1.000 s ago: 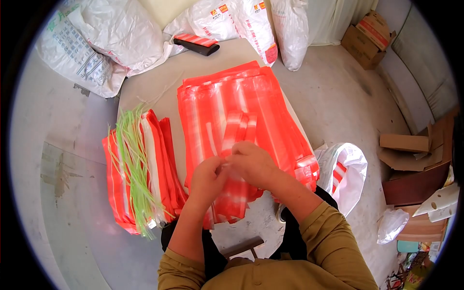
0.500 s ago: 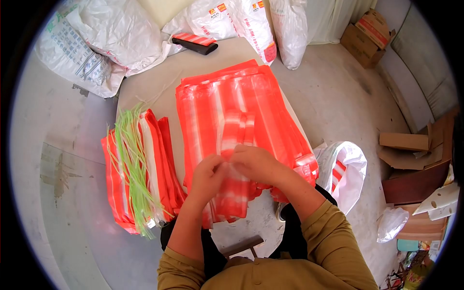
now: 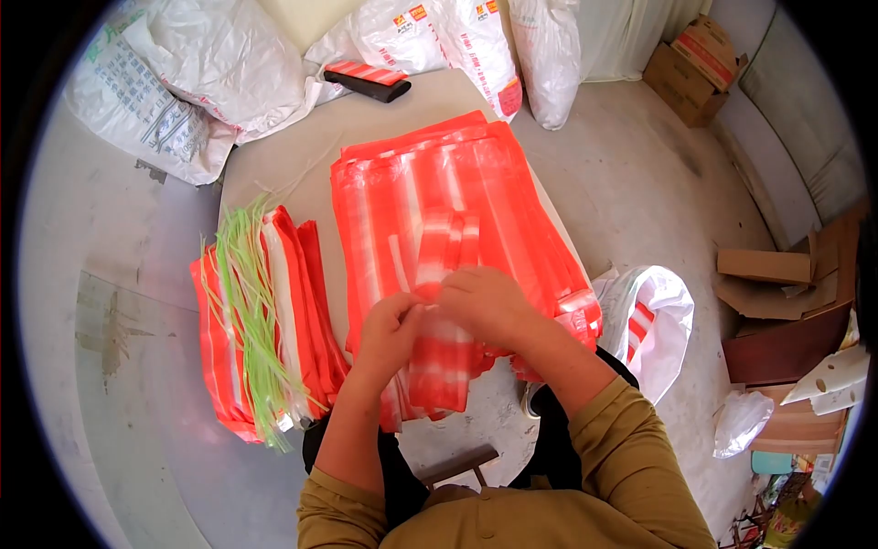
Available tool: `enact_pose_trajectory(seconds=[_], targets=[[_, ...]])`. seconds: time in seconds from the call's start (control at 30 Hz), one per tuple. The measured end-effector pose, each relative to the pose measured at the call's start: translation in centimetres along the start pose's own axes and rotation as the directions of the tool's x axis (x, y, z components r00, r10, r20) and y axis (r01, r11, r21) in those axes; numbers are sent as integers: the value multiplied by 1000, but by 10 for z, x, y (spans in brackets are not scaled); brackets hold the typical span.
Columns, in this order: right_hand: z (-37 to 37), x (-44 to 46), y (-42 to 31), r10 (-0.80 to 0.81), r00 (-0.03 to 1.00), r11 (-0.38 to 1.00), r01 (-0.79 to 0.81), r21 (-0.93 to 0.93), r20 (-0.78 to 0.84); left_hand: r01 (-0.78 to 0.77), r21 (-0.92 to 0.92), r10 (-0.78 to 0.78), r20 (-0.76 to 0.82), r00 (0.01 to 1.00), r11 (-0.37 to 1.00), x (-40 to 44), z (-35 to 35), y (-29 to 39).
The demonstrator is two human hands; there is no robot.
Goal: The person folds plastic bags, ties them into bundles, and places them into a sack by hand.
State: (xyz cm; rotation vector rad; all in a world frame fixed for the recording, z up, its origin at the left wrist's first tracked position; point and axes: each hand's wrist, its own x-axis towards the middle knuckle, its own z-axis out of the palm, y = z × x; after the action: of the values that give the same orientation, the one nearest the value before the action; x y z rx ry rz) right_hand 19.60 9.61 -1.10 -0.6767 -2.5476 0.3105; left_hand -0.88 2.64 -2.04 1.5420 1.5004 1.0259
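Note:
A narrow folded bundle of red-and-white striped plastic sheeting point(image 3: 441, 366) lies on top of a large flat stack of the same material point(image 3: 494, 183). It looks narrowest at its middle, where both my hands meet. My left hand point(image 3: 391, 331) is closed in a pinch at the bundle's left side. Just right of it, my right hand point(image 3: 483, 304) is closed over the bundle with fingertips bent inward. Whatever fine thing the fingertips pinch is hidden or too small to name. A pale narrow strip point(image 3: 399, 261) shows just above my left hand.
Left of the stack, pale green plastic strings point(image 3: 251, 320) lie across another striped pile point(image 3: 215, 343). A dark-based striped object point(image 3: 368, 82) sits at the table's point(image 3: 274, 169) far edge. White sacks point(image 3: 219, 64) stand behind. An open white sack point(image 3: 672, 320) and cardboard boxes point(image 3: 764, 267) are at right.
My right hand has shifted slightly up, its fingers bending further over the bundle. The pale strip above my left hand has come into sight. My left hand stays nearly in place.

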Motion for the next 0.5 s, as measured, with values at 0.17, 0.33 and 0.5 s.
enact_pose_trajectory(seconds=[0.17, 0.33, 0.5], targets=[[-1, -1, -1, 14, 999, 1000, -14, -17, -39, 17, 192, 4, -106, 994, 981, -1, -2, 4], [-10, -10, 3, 64, 993, 998, -65, 8, 103, -62, 432, 168, -211, 963, 900, 3, -6, 4], [-18, -11, 2, 84, 987, 990, -98, 103, 135, -11, 464, 106, -179, 978, 886, 3, -2, 5]])
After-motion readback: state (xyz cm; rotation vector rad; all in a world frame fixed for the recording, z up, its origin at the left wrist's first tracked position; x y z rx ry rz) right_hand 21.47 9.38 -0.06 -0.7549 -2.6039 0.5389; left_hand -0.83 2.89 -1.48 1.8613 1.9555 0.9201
